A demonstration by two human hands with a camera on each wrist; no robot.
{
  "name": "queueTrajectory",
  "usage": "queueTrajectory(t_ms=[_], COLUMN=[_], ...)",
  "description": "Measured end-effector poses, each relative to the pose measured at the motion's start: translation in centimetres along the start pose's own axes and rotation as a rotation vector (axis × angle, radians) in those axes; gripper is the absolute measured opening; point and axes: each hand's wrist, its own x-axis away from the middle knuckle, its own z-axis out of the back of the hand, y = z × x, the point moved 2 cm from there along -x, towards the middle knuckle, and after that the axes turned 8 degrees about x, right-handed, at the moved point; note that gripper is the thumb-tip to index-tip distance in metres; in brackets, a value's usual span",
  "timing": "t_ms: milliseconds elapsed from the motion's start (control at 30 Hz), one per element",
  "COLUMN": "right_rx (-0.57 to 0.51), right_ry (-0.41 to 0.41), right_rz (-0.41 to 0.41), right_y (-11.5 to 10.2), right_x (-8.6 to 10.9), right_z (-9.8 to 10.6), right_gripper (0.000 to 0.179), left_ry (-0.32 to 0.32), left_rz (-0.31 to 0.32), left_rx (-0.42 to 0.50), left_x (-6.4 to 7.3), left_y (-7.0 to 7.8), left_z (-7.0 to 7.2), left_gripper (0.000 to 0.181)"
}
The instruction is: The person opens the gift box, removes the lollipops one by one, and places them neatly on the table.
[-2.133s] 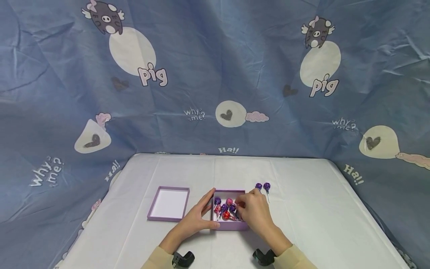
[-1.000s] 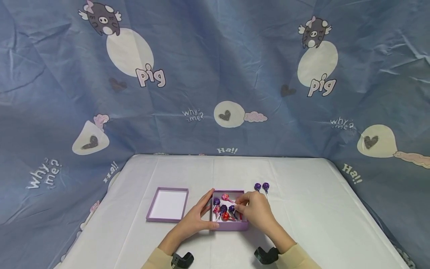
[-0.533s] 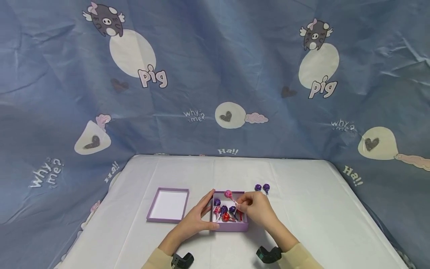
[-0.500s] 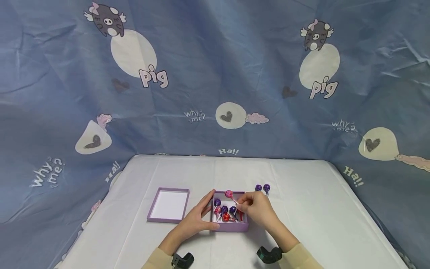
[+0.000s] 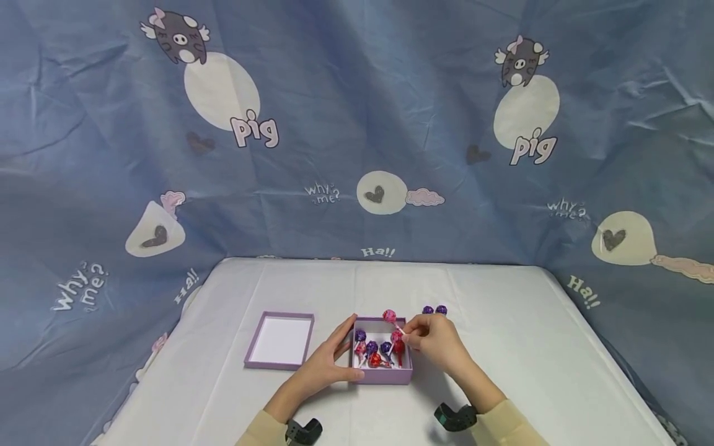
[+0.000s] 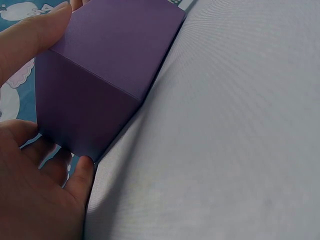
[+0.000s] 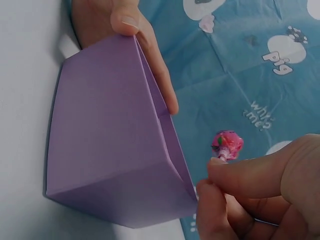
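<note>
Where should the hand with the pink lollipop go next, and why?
Probably rightward, to lay the pink lollipop beside the two purple lollipops on the table: the right hand pinches its stick above the purple box, which the left hand grips.

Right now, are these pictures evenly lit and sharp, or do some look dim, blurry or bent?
Head view: soft, even light, sharp, but the table edges splay outward as through a wide lens. Left wrist view: the purple box fills the frame and casts a soft shadow on the cloth. Right wrist view: dimmer; the pink lollipop and right hand look slightly soft.
</note>
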Motion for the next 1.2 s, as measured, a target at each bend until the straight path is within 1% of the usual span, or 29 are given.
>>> queueTrajectory(t_ms=[200,367,633,867,967,1100,1200], right_rx=[-0.082,-0.132,-0.116,-0.139,-0.108,-0.029,0.001], right_ry=[0.014,0.036,0.089,0.111,0.126,0.143,0.138], right_rz=[-0.058,-0.087,-0.126,-0.157,-0.175,-0.196,-0.218], right_y=[0.8,1.4,2.8,5.0,5.9,7.0,7.8], right_x=[0.2,0.3,0.4,0.2,0.1,0.0,0.0], right_z=[0.3,1.1,3.1,4.9,5.4,5.9,6.0], right_gripper=[0.010,0.011,0.012,0.011,0.012,0.012,0.011], left_ry=[0.002,0.007,0.006,-0.003,-0.005,-0.003,-0.009], left_rz=[-0.001,-0.010,-0.016,-0.009,0.003,0.012,-0.011], left_rx=[0.005,-0.002,-0.006,0.003,0.004,0.000,-0.002], left_x=[0.1,0.1,0.0,0.0,0.0,0.1,0.0], left_y=[0.0,0.0,0.0,0.2,0.3,0.2,0.2], left_z=[0.0,0.0,0.0,0.0,0.0,0.0,0.0], left_gripper=[0.112,0.111,0.110,0.110,0.110,0.110,0.109])
